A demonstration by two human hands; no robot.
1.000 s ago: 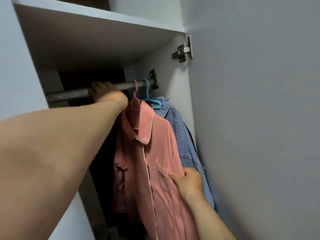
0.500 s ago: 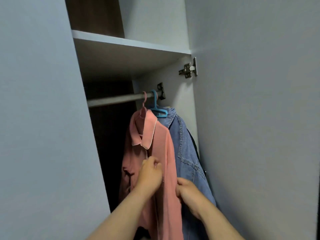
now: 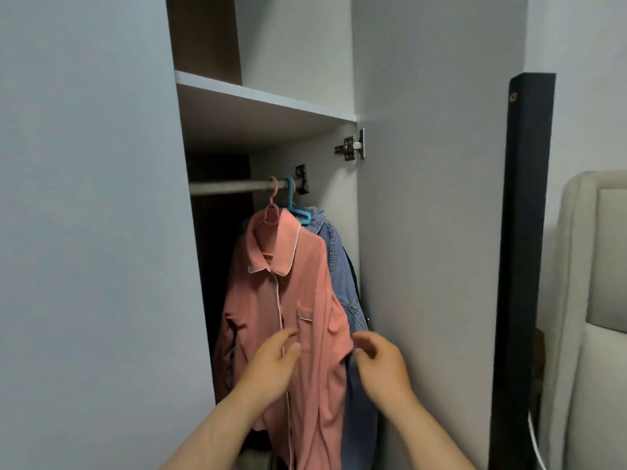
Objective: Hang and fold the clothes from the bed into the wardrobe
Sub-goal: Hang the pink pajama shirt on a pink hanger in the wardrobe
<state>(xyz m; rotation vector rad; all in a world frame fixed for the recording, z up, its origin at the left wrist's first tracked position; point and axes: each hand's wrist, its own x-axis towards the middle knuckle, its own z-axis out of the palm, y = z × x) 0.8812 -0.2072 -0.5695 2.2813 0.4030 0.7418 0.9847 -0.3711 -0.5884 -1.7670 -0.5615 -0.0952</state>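
Hung already at the right end of the wardrobe rail [image 3: 230, 186], pink shirt [image 3: 288, 300] then denim shirt [image 3: 339, 266]; left hand [image 3: 271, 364] and right hand [image 3: 381, 364] half open, gripping nothing; remaining bed clothes out of view, presumably still to do.

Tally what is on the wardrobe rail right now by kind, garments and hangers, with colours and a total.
Garments: 2, a pink shirt and a blue denim shirt.
Hangers: 2, a pink hanger and a blue hanger.
Total: 4 things on the rail.
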